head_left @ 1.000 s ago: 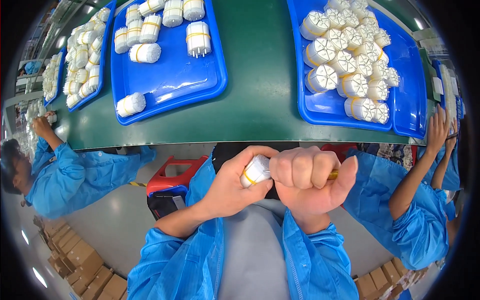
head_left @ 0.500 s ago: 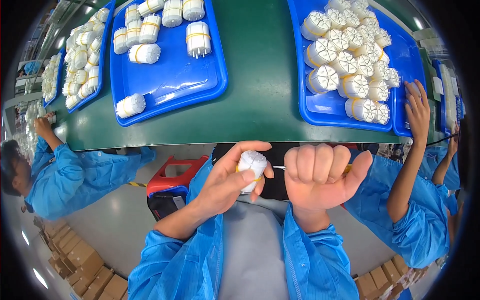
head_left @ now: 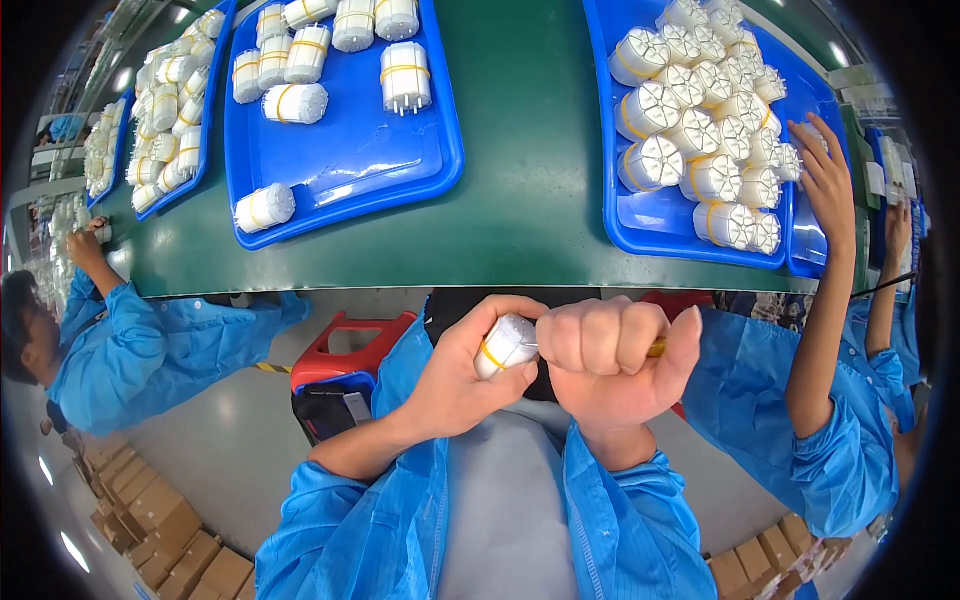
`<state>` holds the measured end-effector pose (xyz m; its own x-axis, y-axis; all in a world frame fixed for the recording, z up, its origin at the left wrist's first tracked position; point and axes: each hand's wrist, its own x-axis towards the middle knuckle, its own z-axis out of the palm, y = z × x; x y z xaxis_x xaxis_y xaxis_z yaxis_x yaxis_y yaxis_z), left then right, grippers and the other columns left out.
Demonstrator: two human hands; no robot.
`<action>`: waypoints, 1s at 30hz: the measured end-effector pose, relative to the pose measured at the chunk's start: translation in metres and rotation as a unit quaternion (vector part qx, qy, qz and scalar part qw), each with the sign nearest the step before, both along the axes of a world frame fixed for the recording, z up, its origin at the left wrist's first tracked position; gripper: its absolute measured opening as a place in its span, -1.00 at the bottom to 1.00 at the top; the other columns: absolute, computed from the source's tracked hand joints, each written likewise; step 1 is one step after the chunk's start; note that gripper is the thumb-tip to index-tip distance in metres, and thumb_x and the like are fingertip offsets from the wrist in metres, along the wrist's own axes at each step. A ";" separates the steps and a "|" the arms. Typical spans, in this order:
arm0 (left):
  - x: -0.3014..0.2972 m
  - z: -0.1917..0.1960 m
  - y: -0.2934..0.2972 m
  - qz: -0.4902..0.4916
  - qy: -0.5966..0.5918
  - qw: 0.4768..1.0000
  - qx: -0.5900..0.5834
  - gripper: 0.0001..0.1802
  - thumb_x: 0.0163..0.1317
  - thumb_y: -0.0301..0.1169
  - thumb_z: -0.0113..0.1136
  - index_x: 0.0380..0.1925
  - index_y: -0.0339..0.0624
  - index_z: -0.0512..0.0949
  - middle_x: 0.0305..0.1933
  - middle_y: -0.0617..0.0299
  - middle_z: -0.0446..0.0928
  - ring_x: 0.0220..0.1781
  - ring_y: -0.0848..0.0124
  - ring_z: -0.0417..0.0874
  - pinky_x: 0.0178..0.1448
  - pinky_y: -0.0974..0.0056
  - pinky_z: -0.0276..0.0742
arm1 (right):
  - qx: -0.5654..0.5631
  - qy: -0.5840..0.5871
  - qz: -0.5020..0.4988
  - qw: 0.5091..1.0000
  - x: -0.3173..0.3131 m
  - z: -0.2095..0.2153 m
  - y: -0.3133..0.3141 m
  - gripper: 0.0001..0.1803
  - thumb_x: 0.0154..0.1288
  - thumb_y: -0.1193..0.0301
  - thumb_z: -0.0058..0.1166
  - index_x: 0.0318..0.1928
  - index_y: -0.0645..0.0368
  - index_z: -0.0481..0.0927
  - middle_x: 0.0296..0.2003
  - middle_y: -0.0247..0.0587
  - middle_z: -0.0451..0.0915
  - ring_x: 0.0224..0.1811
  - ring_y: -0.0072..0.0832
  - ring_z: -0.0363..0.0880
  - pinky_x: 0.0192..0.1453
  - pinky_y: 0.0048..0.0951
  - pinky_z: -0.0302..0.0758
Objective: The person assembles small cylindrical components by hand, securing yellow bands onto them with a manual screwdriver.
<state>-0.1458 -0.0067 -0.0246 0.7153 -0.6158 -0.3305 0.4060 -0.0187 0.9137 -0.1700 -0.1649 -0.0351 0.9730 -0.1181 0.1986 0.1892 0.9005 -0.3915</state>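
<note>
My left hand (head_left: 458, 372) is closed around a short white plastic cylinder (head_left: 507, 342) with a yellow band about its middle. The cylinder is tilted, and its lined end faces right. My right hand (head_left: 622, 358) makes a fist round a screwdriver; its yellow handle (head_left: 657, 347) shows by the thumb. A thin metal shaft comes out on the fist's left side and meets the cylinder's end. The tip cannot be made out. Both hands are close together in front of my chest, just off the table's near edge.
A blue tray (head_left: 345, 212) with several banded cylinders lies on the green table (head_left: 520, 200) at left. Another blue tray (head_left: 640, 240) at right is packed with them. A co-worker's hand (head_left: 828, 185) reaches by its right side. A red stool (head_left: 350, 335) stands below.
My left hand has turned the cylinder so its end faces right. My right hand has moved left, bringing the screwdriver's shaft against it. The co-worker's hand at right has shifted up.
</note>
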 end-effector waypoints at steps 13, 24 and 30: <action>0.004 0.004 0.013 0.061 0.288 0.927 -0.234 -0.33 0.31 -0.30 0.24 0.34 -0.23 0.23 0.00 0.01 0.51 -0.16 0.33 0.65 -0.16 0.30 0.58 | -0.183 0.156 -0.015 0.971 0.000 0.028 -0.021 -0.40 0.49 -0.22 -0.36 -0.23 0.11 0.28 -0.54 -0.32 0.27 -0.53 -0.61 0.12 -0.43 -0.50 0.09; -0.003 -0.007 0.027 0.039 0.040 0.991 -0.119 -0.37 0.06 -0.42 0.48 0.15 -0.20 0.43 -0.13 0.25 0.51 -0.22 0.52 0.53 -0.16 0.44 0.44 | -0.537 0.083 -0.028 0.839 -0.011 0.020 -0.022 -0.59 0.47 0.15 -0.04 -0.24 0.30 0.56 -0.48 -0.22 0.47 -0.47 -0.47 0.36 -0.39 -0.41 0.26; 0.007 -0.005 0.025 0.019 -0.222 0.975 -0.008 -0.47 -0.10 -0.55 0.52 -0.06 -0.22 0.55 -0.21 0.19 0.54 -0.22 0.43 0.58 -0.15 0.39 0.47 | -0.653 0.021 0.011 0.757 -0.007 0.029 -0.025 -0.79 0.34 0.34 0.11 -0.31 0.25 0.55 -0.51 -0.16 0.49 -0.49 -0.25 0.41 -0.38 -0.31 0.32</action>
